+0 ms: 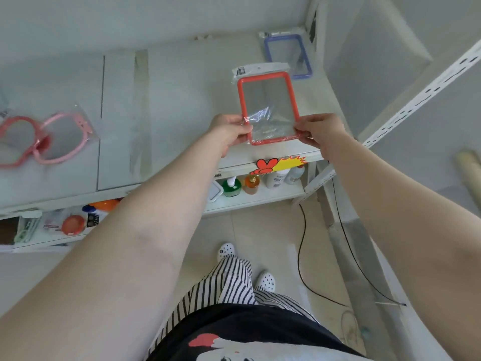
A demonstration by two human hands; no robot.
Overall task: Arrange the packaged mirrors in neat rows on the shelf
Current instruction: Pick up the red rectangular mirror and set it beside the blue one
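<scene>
I am pinching the lower corners of the orange-framed mirror (268, 108) with both hands: my left hand (230, 131) is gripping the lower left corner, fingers curled onto the frame and its plastic wrap, and my right hand (318, 130) is gripping the lower right corner the same way. The mirror is rectangular, its long axis running away from me toward the back wall, glass facing up, the bag's barcode header (260, 70) at the far end. I am holding it over the right part of the white shelf (182, 100), near the front edge; contact with the surface cannot be judged. A blue-framed mirror (289, 56) is lying just beyond it at the back right corner. Far left, a pink packaged mirror (65, 136) and a red one (18, 142) are overlapping. Bottles (250, 183) are standing on the lower shelf.
</scene>
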